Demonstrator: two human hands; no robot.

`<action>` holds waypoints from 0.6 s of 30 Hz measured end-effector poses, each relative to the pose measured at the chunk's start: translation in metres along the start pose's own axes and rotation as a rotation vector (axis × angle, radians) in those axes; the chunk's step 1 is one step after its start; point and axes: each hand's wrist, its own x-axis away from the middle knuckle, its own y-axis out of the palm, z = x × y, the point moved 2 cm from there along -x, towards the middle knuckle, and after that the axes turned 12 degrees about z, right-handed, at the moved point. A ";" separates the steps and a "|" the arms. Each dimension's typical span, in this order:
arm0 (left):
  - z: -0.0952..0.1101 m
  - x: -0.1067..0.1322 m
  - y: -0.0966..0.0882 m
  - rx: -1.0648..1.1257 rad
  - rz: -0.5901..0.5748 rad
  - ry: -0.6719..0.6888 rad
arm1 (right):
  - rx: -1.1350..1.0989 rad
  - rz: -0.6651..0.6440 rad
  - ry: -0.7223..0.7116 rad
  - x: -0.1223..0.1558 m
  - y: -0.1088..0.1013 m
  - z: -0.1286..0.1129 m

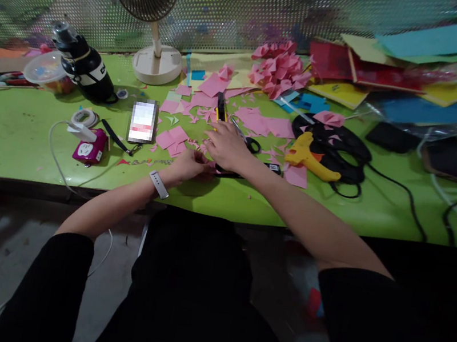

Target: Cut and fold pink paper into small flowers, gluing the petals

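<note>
Head view: our left hand (189, 166) is at the left end of a dark object (231, 175) on the desk (9, 130), our right hand (228, 145) just beyond; we cannot tell whether either grasps anything. Pink paper pieces (257, 122) lie around, scissors (258, 148) beside the right hand, a yellow glue gun (314, 162) farther right.

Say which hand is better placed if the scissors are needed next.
Probably the right hand: it lies close beside the scissors, while the left hand is farther off, with the right between.
</note>
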 end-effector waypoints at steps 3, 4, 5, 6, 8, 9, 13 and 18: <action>0.000 0.000 0.001 0.006 -0.008 -0.004 | -0.012 0.016 -0.016 0.001 0.001 0.001; 0.001 0.001 0.002 0.007 -0.004 -0.005 | -0.013 0.022 -0.022 0.001 0.002 0.001; 0.002 0.002 0.002 0.008 0.000 -0.010 | -0.012 0.026 -0.026 0.001 0.003 0.001; 0.004 0.002 0.003 0.007 -0.003 -0.019 | -0.008 0.027 -0.028 0.001 0.003 0.001; 0.005 0.002 0.002 -0.016 -0.024 -0.046 | 0.001 0.026 -0.030 0.000 0.004 0.001; 0.007 0.001 -0.001 -0.047 -0.032 -0.046 | 0.006 0.022 -0.032 0.000 0.003 0.000; 0.025 -0.012 -0.022 -0.262 0.141 0.251 | 0.007 0.004 -0.032 0.000 0.002 0.001; 0.074 -0.019 -0.019 -0.466 0.357 0.977 | -0.049 0.031 -0.076 -0.001 0.011 0.005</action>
